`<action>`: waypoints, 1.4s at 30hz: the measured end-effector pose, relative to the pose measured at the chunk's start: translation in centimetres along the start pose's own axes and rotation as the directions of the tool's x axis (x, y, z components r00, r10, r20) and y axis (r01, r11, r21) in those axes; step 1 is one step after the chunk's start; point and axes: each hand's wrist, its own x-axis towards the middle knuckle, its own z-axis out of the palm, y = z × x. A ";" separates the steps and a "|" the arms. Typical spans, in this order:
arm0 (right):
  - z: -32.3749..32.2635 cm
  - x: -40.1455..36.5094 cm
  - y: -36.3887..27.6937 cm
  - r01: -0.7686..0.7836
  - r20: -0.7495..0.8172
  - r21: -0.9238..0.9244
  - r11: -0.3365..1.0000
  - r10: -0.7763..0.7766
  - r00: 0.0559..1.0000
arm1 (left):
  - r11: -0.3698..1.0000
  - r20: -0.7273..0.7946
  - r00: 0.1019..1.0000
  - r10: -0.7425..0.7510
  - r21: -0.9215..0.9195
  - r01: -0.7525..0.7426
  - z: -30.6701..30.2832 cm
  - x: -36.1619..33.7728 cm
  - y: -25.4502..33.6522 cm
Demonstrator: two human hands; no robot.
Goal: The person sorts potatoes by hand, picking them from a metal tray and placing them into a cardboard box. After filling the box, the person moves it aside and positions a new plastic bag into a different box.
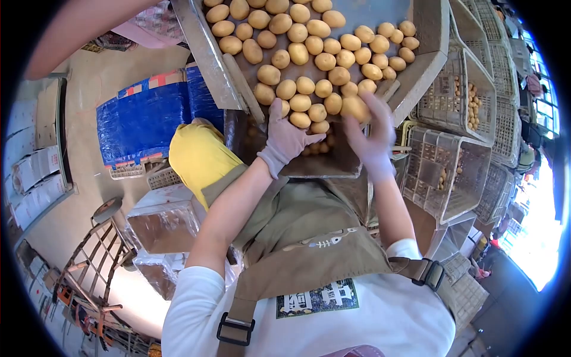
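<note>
Many round yellow potatoes [298, 53] lie spread over a grey sloping chute [375, 11] with raised side walls. My left hand [287, 140], in a pale glove, is at the chute's lower left mouth, its fingers spread beside the lowest potatoes. Its thumb points right, just below them. Across from it, my gloved right hand [373, 135] is blurred by motion. A larger-looking, blurred potato [355, 109] sits between its thumb and fingers. Under the mouth, a container [333, 169] holds more potatoes, partly hidden by my hands.
Stacked plastic crates [437, 172] stand on the right, some with potatoes inside. At left are a blue-covered stack [143, 122], plastic-wrapped boxes [163, 223] and a metal cart [95, 268]. Another person's arm [83, 35] reaches in at the upper left.
</note>
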 end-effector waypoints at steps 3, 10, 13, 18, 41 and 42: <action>-8.7 -10.4 3.2 -0.173 -0.014 -0.113 0.979 0.172 0.985 | 1.000 -0.060 0.998 -0.016 0.023 0.018 0.7 0.0 0.1; -10.5 -11.9 2.3 -0.201 0.062 -0.552 0.809 0.280 0.958 | 0.984 0.056 0.998 0.042 0.169 -0.051 0.4 -0.2 -0.3; -4.9 -5.5 -0.8 0.097 0.201 -0.360 0.928 -0.024 0.979 | 0.999 0.085 0.996 -0.015 -0.043 0.019 1.0 0.0 0.1; 0.7 -1.4 1.7 0.161 0.423 -0.461 0.873 0.057 0.904 | 0.990 -0.036 0.991 0.132 0.058 -0.130 -1.3 -0.4 -0.3; 6.9 2.5 0.0 0.236 0.363 -0.232 0.944 -0.141 0.921 | 0.947 -0.369 0.922 0.120 0.322 0.005 -1.0 0.3 -0.9; 7.3 2.4 -0.4 0.317 0.419 -0.306 0.898 -0.172 0.891 | 0.945 -0.372 0.918 0.137 0.328 -0.008 -1.0 0.0 -0.9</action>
